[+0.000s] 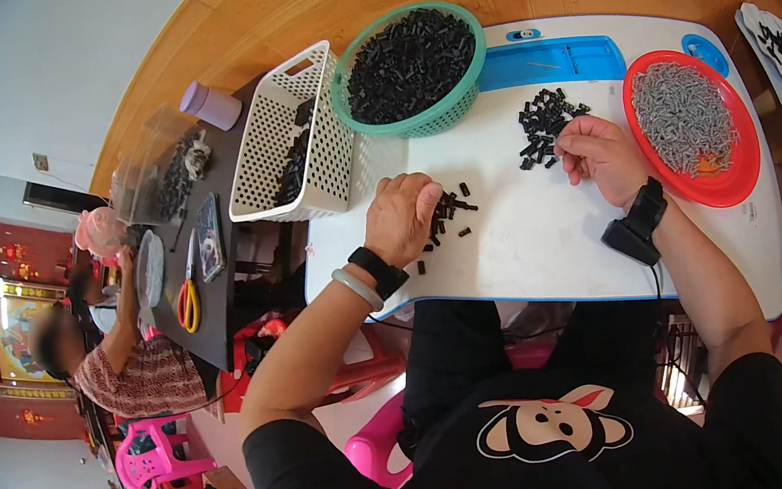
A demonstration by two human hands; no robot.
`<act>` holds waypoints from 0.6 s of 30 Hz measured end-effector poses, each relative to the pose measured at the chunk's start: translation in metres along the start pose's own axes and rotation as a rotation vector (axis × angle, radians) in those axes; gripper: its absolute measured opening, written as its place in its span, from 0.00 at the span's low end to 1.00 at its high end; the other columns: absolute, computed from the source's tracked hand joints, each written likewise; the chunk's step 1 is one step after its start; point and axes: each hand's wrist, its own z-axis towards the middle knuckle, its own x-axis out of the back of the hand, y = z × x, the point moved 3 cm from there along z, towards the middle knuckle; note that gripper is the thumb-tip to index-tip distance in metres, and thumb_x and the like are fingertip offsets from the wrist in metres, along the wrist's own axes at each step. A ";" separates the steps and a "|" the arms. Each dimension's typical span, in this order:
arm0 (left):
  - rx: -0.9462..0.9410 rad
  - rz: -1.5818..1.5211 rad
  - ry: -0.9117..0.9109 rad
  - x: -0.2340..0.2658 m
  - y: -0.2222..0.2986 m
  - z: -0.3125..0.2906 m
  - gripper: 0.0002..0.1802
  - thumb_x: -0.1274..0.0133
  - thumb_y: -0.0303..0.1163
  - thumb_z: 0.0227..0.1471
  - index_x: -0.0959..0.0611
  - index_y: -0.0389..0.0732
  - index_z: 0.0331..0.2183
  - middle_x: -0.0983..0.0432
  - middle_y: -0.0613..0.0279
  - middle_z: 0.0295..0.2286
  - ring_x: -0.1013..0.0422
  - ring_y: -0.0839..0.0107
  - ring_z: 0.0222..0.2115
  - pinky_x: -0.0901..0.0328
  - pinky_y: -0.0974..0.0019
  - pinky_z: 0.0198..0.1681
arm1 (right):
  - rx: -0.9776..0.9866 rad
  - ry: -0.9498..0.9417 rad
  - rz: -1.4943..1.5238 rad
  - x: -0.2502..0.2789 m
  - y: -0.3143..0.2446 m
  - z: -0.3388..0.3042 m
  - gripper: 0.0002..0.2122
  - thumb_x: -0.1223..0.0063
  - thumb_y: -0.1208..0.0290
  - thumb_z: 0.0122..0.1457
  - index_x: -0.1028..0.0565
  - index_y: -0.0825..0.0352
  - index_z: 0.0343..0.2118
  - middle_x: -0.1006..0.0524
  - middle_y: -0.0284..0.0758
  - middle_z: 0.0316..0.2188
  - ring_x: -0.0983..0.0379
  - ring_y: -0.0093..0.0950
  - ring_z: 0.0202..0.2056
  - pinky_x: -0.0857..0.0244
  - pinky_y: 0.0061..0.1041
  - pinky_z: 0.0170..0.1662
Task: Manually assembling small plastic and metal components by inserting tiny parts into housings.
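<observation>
My left hand (399,219) rests low over the white tabletop with its fingers curled in, beside a loose scatter of small black plastic pieces (448,212). Whatever its fingers hold is hidden beneath the hand. My right hand (603,155) is closed in a pinch just right of a second, denser pile of black pieces (549,118); anything between its fingertips is too small to make out. Close to the right of that hand stands a red oval basin (728,185) heaped with small silver metal pieces that look like screws.
A green basket (413,123) full of black pieces stands at the table's back left. Left of it, a white perforated basket (279,196) holds more. A blue tray (575,57) is set into the tabletop. Orange-handled scissors (187,300) lie on a dark side table; another person (132,369) sits beyond.
</observation>
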 end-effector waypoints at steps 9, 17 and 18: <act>0.039 -0.086 0.144 -0.002 -0.012 0.001 0.11 0.53 0.31 0.55 0.21 0.34 0.33 0.26 0.49 0.29 0.33 0.49 0.34 0.38 0.54 0.39 | -0.006 -0.007 0.008 0.001 -0.001 -0.001 0.02 0.48 0.74 0.56 0.28 0.66 0.29 0.26 0.31 0.24 0.30 0.18 0.22 0.35 0.18 0.23; 0.123 -0.186 0.263 0.017 -0.029 -0.014 0.08 0.47 0.29 0.51 0.21 0.34 0.32 0.24 0.51 0.30 0.30 0.52 0.33 0.36 0.59 0.38 | -0.015 -0.027 0.006 -0.002 0.001 0.003 0.02 0.49 0.74 0.57 0.28 0.64 0.28 0.26 0.29 0.24 0.30 0.17 0.23 0.35 0.18 0.23; 0.229 -0.281 0.313 0.020 -0.039 -0.022 0.10 0.47 0.31 0.53 0.21 0.33 0.33 0.24 0.50 0.31 0.29 0.53 0.35 0.35 0.60 0.40 | -0.014 -0.021 0.016 -0.003 0.001 0.003 0.02 0.48 0.74 0.56 0.28 0.65 0.29 0.26 0.30 0.24 0.30 0.18 0.22 0.34 0.18 0.23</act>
